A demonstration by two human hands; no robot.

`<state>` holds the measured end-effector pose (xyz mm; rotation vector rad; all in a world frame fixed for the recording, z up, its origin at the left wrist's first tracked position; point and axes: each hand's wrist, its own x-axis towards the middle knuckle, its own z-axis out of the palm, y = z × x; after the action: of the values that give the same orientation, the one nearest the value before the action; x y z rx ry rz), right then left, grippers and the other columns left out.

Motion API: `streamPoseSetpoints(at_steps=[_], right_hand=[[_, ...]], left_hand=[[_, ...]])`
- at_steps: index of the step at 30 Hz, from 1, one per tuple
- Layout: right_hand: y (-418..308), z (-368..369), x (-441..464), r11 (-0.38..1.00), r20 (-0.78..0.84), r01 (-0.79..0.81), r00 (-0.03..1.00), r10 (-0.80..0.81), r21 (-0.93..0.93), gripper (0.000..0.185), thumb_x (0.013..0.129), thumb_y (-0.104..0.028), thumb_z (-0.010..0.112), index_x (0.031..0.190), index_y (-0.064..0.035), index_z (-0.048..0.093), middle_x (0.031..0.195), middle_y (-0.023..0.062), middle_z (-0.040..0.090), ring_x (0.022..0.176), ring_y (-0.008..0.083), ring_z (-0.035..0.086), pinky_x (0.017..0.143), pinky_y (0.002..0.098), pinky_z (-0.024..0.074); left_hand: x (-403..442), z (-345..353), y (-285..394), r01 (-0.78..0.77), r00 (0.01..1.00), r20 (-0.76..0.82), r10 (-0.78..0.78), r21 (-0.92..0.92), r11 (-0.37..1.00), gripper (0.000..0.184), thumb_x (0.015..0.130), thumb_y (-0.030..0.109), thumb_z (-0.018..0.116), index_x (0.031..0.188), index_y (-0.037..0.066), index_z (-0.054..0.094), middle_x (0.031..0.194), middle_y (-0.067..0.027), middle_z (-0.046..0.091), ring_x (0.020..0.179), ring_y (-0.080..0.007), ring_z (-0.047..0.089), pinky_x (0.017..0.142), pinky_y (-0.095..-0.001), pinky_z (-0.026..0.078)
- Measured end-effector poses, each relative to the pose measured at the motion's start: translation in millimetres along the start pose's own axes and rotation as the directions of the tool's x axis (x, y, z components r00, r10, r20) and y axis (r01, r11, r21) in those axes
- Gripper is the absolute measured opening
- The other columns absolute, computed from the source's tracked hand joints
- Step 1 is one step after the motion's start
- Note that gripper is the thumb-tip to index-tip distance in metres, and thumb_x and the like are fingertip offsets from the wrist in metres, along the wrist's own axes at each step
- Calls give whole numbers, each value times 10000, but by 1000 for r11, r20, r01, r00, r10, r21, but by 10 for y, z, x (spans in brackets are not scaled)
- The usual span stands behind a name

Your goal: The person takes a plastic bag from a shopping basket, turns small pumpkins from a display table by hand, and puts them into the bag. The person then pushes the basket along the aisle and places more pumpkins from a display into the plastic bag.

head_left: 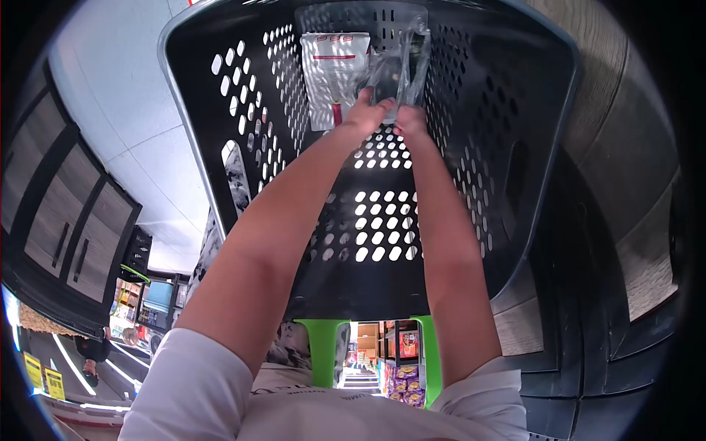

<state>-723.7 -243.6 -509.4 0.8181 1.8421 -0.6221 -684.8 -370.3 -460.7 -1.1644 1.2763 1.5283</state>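
Both arms reach down into a deep black perforated basket (368, 298). At its far end, my left hand (366, 117) touches a clear plastic package (385, 71) with dark contents, its thumb and fingers apart. My right hand (410, 121) is closed at the lower end of a clear crinkled wrapper (418, 62); what its fingers grip is too small to make out. Left of the hands, a white printed packet (334, 70) with red markings stands against the basket's perforated wall.
Green legs (321, 353) show below the basket. Grey wooden cabinets (62, 209) stand at the left, dark panelled furniture (603, 353) at the right. Shelves with purple packages (406, 384) appear at the bottom. A person in dark clothing (92, 351) is at the lower left.
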Motion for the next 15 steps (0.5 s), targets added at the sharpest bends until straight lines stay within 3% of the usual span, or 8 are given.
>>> streamPoseSetpoints(at_steps=[2, 5, 7, 8, 11, 12, 14, 15], right_hand=[[119, -14, -112, 864, 36, 271, 958, -283, -425, 304, 857, -217, 456, 874, 18, 649, 869, 239, 646, 816, 329, 655, 682, 408, 521], [115, -61, -439, 375, 404, 563, 811, -424, -737, 319, 842, -288, 480, 881, -35, 671, 948, 203, 651, 915, 352, 627, 803, 429, 493], [194, 8, -816, 691, 129, 342, 931, -342, -636, 307, 845, -267, 472, 918, -36, 661, 948, 205, 648, 931, 374, 614, 812, 449, 486], [164, -60, -1022, 715, 161, 322, 945, -285, -621, 298, 847, -258, 469, 942, -47, 656, 950, 203, 647, 932, 384, 609, 822, 450, 484], [296, -232, -1198, 600, 244, 347, 937, -249, -721, 279, 853, -238, 467, 891, -49, 669, 930, 178, 657, 894, 374, 622, 789, 458, 493], [357, -303, -1254, 497, 336, 465, 882, -329, -733, 276, 852, -234, 468, 877, -48, 670, 919, 175, 659, 883, 371, 625, 784, 460, 495], [483, -417, -1428, 255, 518, 661, 728, -450, -706, 271, 850, -226, 471, 851, -45, 673, 899, 169, 662, 863, 364, 632, 772, 463, 497], [460, -408, -1617, 426, 427, 578, 810, -402, -696, 265, 847, -223, 476, 841, -45, 672, 889, 169, 662, 854, 362, 633, 771, 463, 497]], left_hand=[[-46, -20, 42, -6, 999, 31, 7, -20, 1000, 894, 808, 469, 614, 1458, 68, 149, 1461, -176, 302, 1332, -317, 329, 1016, -423, 350], [-200, -63, 237, 8, 997, 78, -6, -28, 1000, 992, 766, 471, 664, 1471, 89, 79, 1460, -181, 295, 1327, -324, 332, 967, -489, 393], [-197, -38, 274, 47, 998, 51, -47, -7, 999, 1047, 741, 457, 696, 1479, 127, 31, 1457, -180, 298, 1313, -329, 352, 936, -515, 414], [-157, -13, 247, 57, 998, 6, -56, -66, 996, 1018, 731, 384, 731, 1469, 165, 64, 1408, -170, 366, 1268, -322, 410, 923, -496, 432], [-56, -114, 97, 122, 990, -48, -132, -176, 977, 934, 735, 317, 737, 1432, 174, 133, 1338, -163, 436, 1229, -302, 445, 897, -475, 457], [-118, -135, 150, 164, 974, -128, -186, -165, 973, 788, 764, 208, 710, 1374, 144, 215, 1211, -144, 530, 1060, -275, 572, 742, -407, 532], [-93, -229, 85, 112, 970, -178, -169, -292, 950, 592, 782, 141, 669, 1282, 98, 355, 1097, -129, 580, 881, -251, 618, 629, -348, 537], [-107, -289, 24, 86, 966, -199, -164, -348, 933, 499, 791, 108, 648, 1236, 75, 425, 1040, -121, 605, 792, -239, 641, 573, -319, 540]])
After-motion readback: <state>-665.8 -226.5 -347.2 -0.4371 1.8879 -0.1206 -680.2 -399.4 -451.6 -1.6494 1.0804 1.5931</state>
